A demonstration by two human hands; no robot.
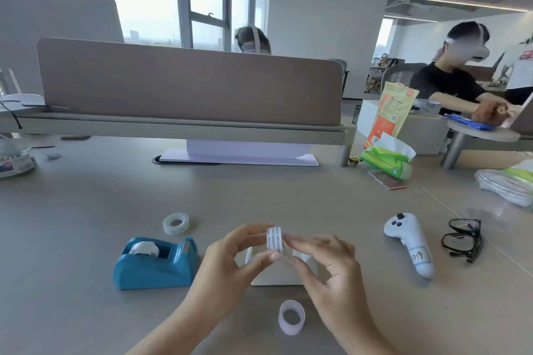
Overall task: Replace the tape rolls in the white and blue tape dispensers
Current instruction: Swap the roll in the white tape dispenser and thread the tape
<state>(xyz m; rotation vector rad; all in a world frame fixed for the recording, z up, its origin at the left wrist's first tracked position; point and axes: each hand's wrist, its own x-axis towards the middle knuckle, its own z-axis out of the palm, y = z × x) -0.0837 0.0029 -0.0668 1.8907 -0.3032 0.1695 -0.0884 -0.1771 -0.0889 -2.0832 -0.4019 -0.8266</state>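
Note:
My left hand [230,265] pinches a small white tape roll [274,239] with printed lines, held edge-on above the white dispenser [277,277]. My right hand [326,265] touches the roll's right side with its fingertips. The white dispenser is mostly hidden behind both hands. The blue dispenser [155,264] stands to the left with a white roll seated in it. A clear tape roll [176,223] lies flat behind the blue dispenser. A white ring-shaped roll or core [291,317] lies on the desk between my wrists.
A white controller [411,243] and black glasses [463,241] lie to the right. A green tissue pack [386,161], an orange bag [389,112] and plastic bags [507,184] sit at the back right. A desk partition [187,81] runs across the back; people sit beyond it.

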